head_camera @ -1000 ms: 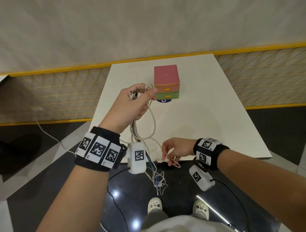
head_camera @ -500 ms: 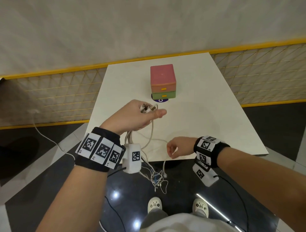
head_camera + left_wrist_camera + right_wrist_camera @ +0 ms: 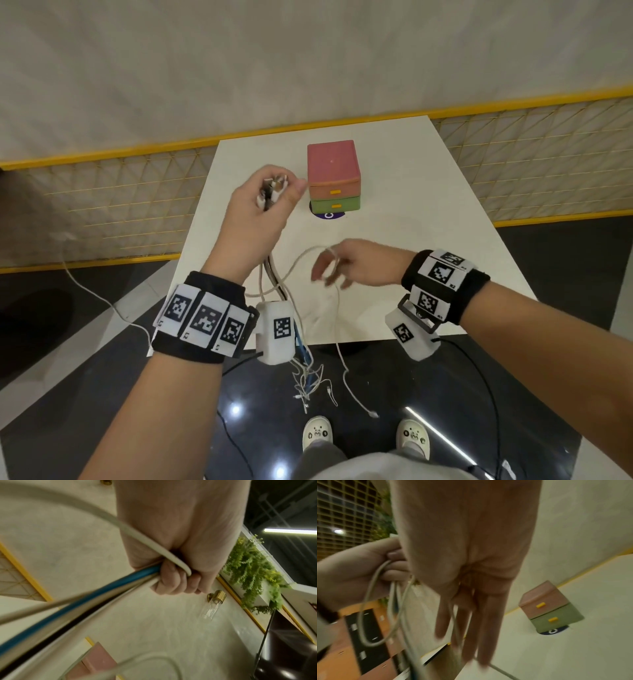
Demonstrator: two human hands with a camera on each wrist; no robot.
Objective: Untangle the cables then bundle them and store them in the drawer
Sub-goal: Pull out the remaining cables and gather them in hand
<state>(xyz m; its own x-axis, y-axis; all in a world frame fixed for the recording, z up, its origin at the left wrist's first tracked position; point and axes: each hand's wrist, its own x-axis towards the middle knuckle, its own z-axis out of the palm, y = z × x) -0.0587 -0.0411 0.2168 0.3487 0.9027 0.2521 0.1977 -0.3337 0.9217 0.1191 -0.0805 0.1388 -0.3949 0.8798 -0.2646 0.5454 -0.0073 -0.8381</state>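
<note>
My left hand (image 3: 265,205) grips the plug ends of several cables (image 3: 274,274), white, blue and black, over the table beside the drawer box. In the left wrist view its fingers (image 3: 175,580) curl round the blue cable (image 3: 102,589) and the white ones. The loose ends (image 3: 308,380) dangle below the table's front edge. My right hand (image 3: 337,267) hovers lower and to the right with straight fingers (image 3: 486,622). One thin white cable (image 3: 301,255) runs across and between them. The drawer box (image 3: 334,171), pink over green (image 3: 551,608), has both drawers closed.
The white table (image 3: 428,240) carries a purple round marker (image 3: 329,215) under the drawer box. A yellow mesh fence (image 3: 102,205) runs behind the table on both sides. Another white cord (image 3: 85,291) trails over the dark floor at left. My shoes (image 3: 318,431) stand below.
My left hand rose and went forward with the plug ends, up beside the drawer box. My right hand lifted from the table's front edge, fingers now straight, with the thin white cable across them.
</note>
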